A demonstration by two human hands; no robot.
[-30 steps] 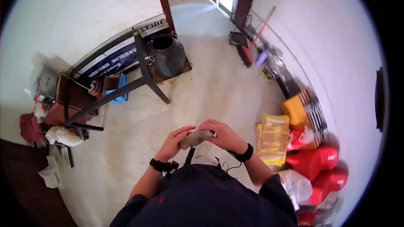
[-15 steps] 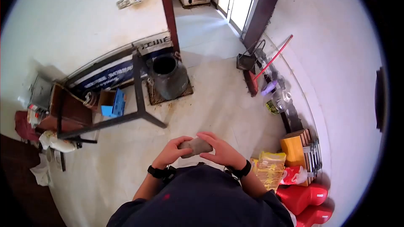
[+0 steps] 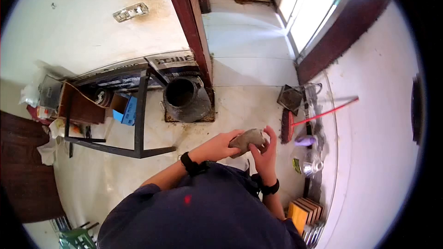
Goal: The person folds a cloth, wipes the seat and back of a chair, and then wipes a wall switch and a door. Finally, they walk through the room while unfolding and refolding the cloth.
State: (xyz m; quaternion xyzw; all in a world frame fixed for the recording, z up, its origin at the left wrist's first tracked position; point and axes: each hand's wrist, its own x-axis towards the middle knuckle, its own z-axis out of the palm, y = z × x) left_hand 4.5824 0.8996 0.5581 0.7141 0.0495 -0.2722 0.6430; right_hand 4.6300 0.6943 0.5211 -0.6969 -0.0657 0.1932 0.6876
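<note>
A grey-brown lump, perhaps clay or stone, is held between my two hands in front of my body. My left hand grips its left end, with the thumb along the lower side. Around its right end curl the fingers of my right hand, thumb pressed on the near face. The lump is tilted, its right end higher, and the palms hide parts of it.
A dark metal frame and a black pot stand ahead left, near a blue box. Along the right wall are a red broom, a dustpan, a clear jar and stacked boards. A doorway opens ahead.
The view has turned, so the room's things sit differently in it. Both hands and the lump appear farther right and higher, and the lump is tilted more. My right hand's fingers now wrap its end.
</note>
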